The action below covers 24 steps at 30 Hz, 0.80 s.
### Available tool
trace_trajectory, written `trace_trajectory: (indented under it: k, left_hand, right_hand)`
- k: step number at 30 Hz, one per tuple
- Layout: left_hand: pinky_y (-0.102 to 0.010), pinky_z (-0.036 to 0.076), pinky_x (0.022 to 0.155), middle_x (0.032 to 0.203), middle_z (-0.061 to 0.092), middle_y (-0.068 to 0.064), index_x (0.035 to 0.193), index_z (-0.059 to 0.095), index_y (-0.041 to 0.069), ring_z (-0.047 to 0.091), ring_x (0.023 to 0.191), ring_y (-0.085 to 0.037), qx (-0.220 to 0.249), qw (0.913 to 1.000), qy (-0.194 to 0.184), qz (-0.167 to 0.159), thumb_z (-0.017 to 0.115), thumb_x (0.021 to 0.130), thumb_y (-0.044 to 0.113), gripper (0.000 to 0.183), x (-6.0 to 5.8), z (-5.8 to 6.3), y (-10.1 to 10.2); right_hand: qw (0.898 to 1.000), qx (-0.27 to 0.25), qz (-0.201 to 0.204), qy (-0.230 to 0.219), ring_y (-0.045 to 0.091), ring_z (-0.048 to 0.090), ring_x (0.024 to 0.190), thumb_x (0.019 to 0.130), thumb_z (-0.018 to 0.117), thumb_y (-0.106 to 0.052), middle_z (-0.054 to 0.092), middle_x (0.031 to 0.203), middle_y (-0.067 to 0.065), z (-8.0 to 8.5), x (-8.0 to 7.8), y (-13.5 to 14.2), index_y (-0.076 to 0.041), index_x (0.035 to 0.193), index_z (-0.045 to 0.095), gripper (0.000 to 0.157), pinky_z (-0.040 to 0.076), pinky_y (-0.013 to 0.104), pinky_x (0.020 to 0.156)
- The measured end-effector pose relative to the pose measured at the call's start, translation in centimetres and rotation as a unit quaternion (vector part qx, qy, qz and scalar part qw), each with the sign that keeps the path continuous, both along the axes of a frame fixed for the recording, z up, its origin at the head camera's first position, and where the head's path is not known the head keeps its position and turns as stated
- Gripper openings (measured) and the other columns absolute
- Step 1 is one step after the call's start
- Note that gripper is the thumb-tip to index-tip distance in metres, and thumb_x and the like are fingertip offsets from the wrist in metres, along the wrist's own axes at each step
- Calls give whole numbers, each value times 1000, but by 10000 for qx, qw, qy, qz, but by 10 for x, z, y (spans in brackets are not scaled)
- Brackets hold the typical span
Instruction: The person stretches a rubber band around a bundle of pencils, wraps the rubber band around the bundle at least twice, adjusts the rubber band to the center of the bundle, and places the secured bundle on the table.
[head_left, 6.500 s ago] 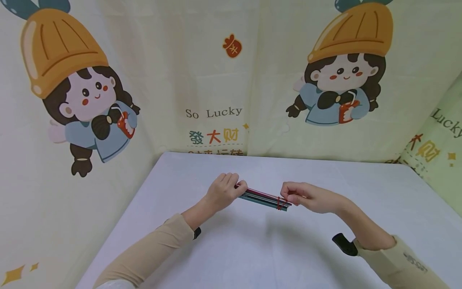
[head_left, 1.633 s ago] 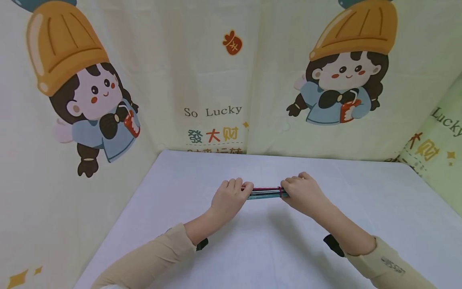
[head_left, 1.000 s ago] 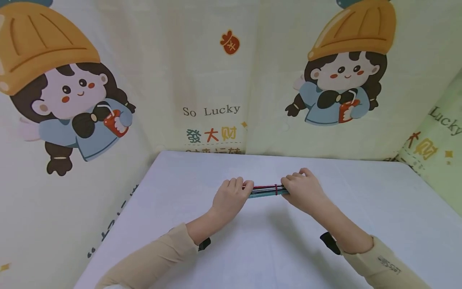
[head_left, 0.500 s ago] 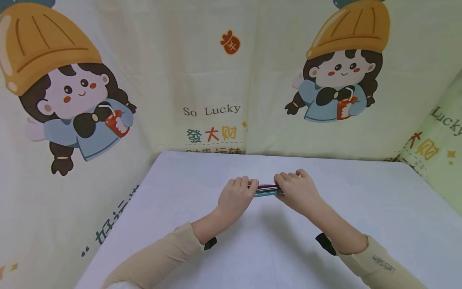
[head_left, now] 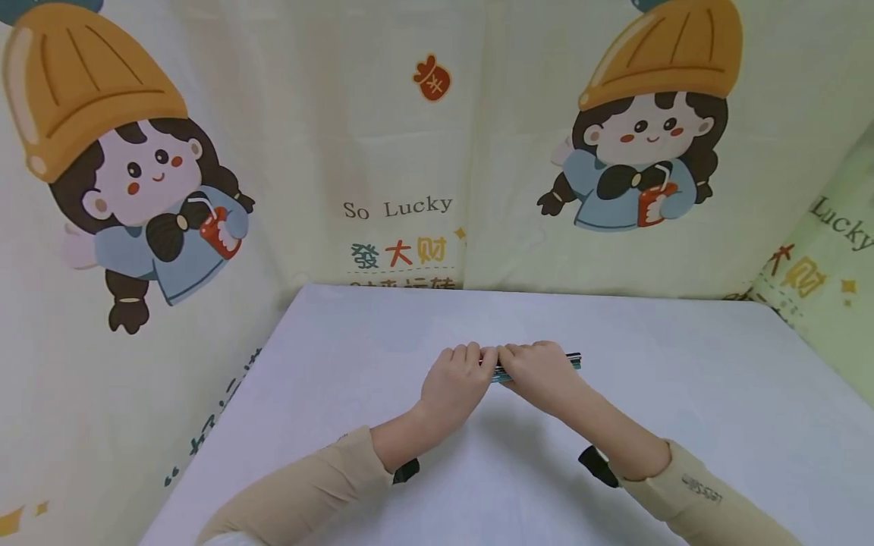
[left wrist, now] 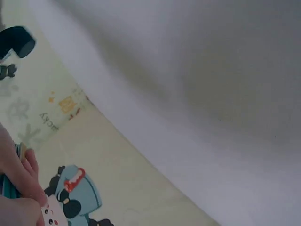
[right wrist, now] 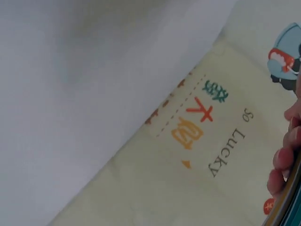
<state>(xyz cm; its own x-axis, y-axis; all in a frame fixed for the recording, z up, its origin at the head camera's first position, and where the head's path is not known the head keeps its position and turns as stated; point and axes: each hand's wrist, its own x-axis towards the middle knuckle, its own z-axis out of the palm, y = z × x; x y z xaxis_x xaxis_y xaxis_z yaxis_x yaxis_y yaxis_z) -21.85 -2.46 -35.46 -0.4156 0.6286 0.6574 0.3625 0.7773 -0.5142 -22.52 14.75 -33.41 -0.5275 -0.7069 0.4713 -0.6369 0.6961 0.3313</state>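
Observation:
In the head view my left hand [head_left: 454, 383] grips a bundle of thin pencil-like sticks [head_left: 575, 360], red, dark and teal, held above the table. Right beside it, my right hand [head_left: 542, 375] is curled over the same bundle, and the stick ends poke out past its right side. Only a short teal stretch shows between the two hands. The red band round the bundle is hidden now. At the lower right of the right wrist view, fingers [right wrist: 282, 162] wrap over the sticks [right wrist: 292, 202]. Teal sticks [left wrist: 9, 187] show between fingers at the left wrist view's edge.
A white-covered table [head_left: 410, 318] lies under the hands. Behind it hangs a pale curtain [head_left: 519, 189] printed with cartoon figures and lettering, which continues along the left and right sides. Each wrist carries a dark camera [head_left: 598, 465].
Earlier, my right hand pinched at the red band near the bundle's right end. It then gripped that end and has slid left to my left hand, covering the band and baring the stick ends.

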Motion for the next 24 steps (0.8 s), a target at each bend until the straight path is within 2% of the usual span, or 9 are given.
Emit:
trace_trajectory:
  k: [3,8,13,19,24]
  left_hand:
    - [-17,38,50,63,52,0,81,52,12,50,55,-10,-35,9999,-94,108,66,81,21,17,0,5,-2]
    - [-19,41,51,68,55,-2,85,53,11,52,58,-13,-4,9992,-349,181,71,78,24,23,-4,3,-13]
    - [-20,40,51,68,53,-2,84,53,11,51,59,-13,70,9992,-378,69,68,79,22,20,-8,1,-17]
    - [-22,41,51,69,56,-1,83,58,12,53,59,-14,148,9989,-394,-190,69,78,23,17,-8,0,-19]
    - [-24,39,52,64,55,-1,76,60,12,52,58,-14,142,9997,-168,-61,68,76,22,13,-6,0,-22]
  right_hand:
    - [9996,-124,-152,-181,7,39,44,66,80,-23,47,59,-6,3,-1,1,-11,71,46,36,28,19,42]
    - [9979,-136,-542,-314,11,48,52,65,79,-20,51,61,-4,8,-4,16,-10,75,49,33,38,26,54]
    - [9977,-47,-572,-351,9,43,48,67,77,-19,50,54,-4,8,-4,22,-10,69,46,32,33,26,54]
    - [9972,-126,-573,-467,8,37,47,69,77,-18,47,53,-5,2,-4,23,-11,69,43,35,27,24,50]
    - [9955,-146,-623,-693,8,37,48,70,76,-19,47,55,-5,-2,-5,25,-11,70,42,35,26,23,50]
